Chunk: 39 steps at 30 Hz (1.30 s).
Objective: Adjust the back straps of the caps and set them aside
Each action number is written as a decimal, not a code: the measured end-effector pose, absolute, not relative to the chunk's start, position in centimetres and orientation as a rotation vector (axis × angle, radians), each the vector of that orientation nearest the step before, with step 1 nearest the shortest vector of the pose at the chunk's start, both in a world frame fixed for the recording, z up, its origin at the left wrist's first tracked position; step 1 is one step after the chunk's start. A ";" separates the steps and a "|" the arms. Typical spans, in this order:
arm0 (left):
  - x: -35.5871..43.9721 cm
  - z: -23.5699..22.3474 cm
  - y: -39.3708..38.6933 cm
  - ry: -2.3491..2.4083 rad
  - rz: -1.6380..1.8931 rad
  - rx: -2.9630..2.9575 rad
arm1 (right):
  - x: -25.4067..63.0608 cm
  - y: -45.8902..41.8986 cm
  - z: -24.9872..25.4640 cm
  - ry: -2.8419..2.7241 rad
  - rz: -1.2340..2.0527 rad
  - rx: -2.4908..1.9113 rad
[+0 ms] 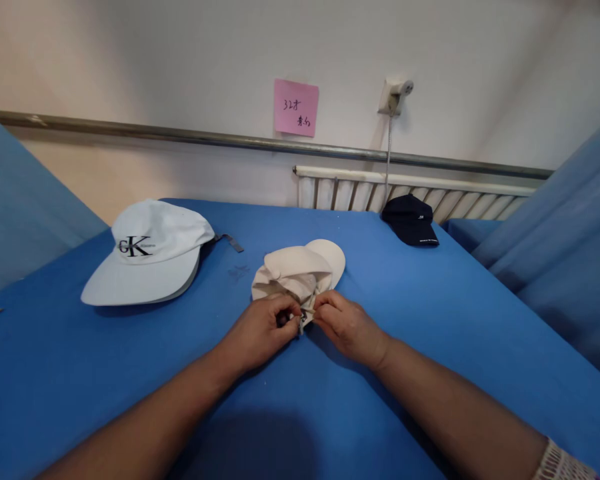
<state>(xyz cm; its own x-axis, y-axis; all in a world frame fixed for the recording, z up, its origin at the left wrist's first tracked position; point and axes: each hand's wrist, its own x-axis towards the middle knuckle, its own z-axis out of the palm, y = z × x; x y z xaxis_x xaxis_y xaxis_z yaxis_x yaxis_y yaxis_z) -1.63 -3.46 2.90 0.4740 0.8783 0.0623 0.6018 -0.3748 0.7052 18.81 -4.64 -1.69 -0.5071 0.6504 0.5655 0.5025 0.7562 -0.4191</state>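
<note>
A beige baseball cap (300, 263) lies on the blue table in front of me, its brim pointing away and to the right. At the cap's near edge is the back strap with a small metal buckle (303, 317). My left hand (265, 327) pinches the buckle end of the strap between thumb and fingers. From the other side my right hand (350, 327) grips the cap's strap in a pinch, close to the left fingertips. The fingers partly hide the buckle, so how the strap runs through it is unclear.
A white cap (155, 247) with black lettering sits at the left, its grey strap (230, 241) sticking out. A dark navy cap (411, 219) rests at the back right. Behind the blue table (260, 427) are a radiator (350, 193), a metal rail (205, 138) and blue curtains (570, 247).
</note>
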 end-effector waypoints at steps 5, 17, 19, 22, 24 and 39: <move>-1.6 3.5 -3.5 1.176 0.523 2.093 | 18.7 -4.7 -1.8 -2.234 0.253 -0.861; -1.9 3.6 -3.1 1.166 0.442 1.933 | 18.7 -4.6 -1.8 -2.221 0.229 -0.821; -1.9 3.4 -3.0 1.152 0.439 1.887 | 18.7 -4.6 -1.8 -2.228 0.228 -0.824; -2.0 3.2 -3.0 1.131 0.440 1.840 | 18.6 -4.6 -2.0 -2.236 0.227 -0.846; -2.1 3.2 -2.9 1.127 0.428 1.846 | 18.6 -4.7 -2.0 -2.244 0.227 -0.857; -1.8 2.3 -3.0 1.116 0.527 2.080 | 18.5 -4.5 -1.9 -2.228 0.180 -0.879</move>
